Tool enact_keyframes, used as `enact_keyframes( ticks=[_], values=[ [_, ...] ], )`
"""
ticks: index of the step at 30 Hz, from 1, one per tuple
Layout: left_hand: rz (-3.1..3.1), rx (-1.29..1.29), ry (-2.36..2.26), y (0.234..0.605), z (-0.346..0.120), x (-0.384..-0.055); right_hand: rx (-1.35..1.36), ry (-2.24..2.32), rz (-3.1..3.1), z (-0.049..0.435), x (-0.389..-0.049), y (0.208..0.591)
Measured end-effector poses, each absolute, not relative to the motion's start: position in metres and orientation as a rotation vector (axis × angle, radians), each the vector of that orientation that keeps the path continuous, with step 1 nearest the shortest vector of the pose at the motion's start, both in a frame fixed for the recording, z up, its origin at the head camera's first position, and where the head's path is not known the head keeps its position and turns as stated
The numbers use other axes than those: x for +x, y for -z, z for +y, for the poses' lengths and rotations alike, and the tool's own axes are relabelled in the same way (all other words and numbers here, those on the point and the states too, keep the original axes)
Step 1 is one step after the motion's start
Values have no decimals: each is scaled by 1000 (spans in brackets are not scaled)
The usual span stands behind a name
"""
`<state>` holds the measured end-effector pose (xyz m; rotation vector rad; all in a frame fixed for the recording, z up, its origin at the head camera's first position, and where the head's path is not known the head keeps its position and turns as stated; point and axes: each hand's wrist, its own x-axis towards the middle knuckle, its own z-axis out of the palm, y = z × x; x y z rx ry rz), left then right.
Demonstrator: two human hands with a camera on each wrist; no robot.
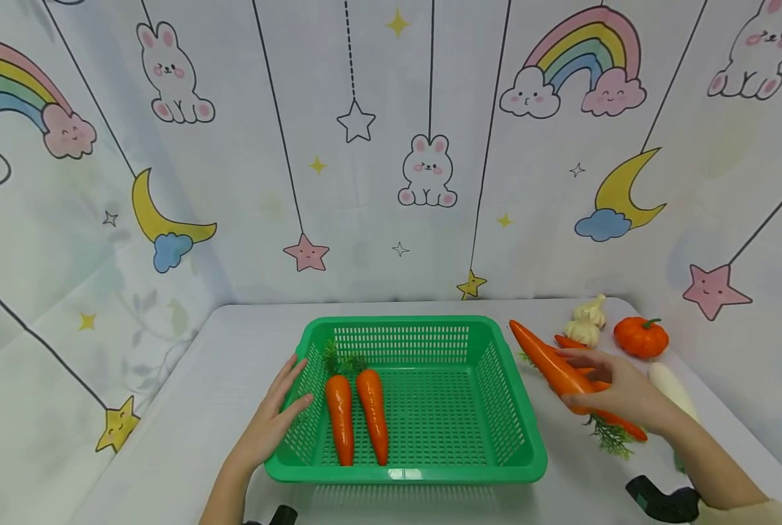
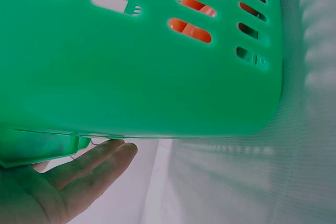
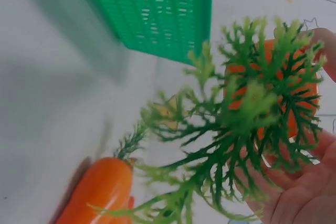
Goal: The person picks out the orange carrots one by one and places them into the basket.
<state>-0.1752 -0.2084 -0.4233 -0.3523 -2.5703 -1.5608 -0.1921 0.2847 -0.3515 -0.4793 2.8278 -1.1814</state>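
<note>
Fingers of the right hand [image 1: 617,390] are curling around a carrot [image 1: 548,361], gripping it near its thick end just right of the green basket [image 1: 496,328]; the tapered tip is pointing up and away toward the basket's far right corner. Its green leaves [image 3: 247,129] are spreading across the right wrist view, over the palm. More carrots [image 1: 617,423] are lying on the worktop [image 1: 187,408] under that hand. The left hand [image 1: 276,415] is resting open, straight fingers pressing the basket's left wall. Two carrots [image 1: 358,412] are lying side by side inside the basket, near the left hand. Garlic bulbs [image 1: 588,321] and a small pumpkin [image 1: 640,337] are sitting beyond the right hand.
</note>
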Motion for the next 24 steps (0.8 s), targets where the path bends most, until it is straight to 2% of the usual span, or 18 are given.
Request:
enact_keyframes(
  ticks=[11, 24],
  values=[
    [-2574, -342, 1555, 423, -208, -175, -517, 1267, 2700, 252, -202, 333],
    [-2565, -354, 1552, 426, -209, -178, -712, 1243, 2575, 202, -218, 311]
  ],
)
